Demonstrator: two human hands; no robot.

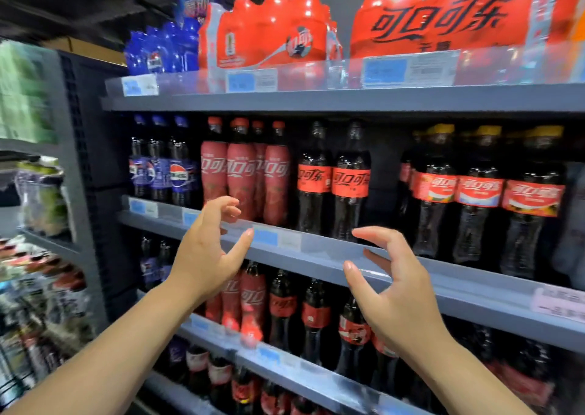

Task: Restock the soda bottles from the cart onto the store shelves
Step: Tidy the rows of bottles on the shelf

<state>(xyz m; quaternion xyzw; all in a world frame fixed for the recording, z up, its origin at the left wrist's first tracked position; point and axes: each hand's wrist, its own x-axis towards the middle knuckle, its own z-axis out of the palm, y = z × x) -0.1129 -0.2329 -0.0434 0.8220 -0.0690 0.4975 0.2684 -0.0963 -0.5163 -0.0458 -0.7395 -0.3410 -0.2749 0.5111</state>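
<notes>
Fingers (378, 234) half-curled, empty, dark soda bottles (347, 221) upright, red labels (350, 182)

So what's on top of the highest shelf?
On the top shelf sit wrapped bottle packs: a blue pack, a red pack and, rightmost, a second red pack. Anything behind them is hidden.

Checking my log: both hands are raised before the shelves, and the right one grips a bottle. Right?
No. In the head view the right hand grips nothing; it is open in the air. It and the left hand are raised before the shelves.
</notes>
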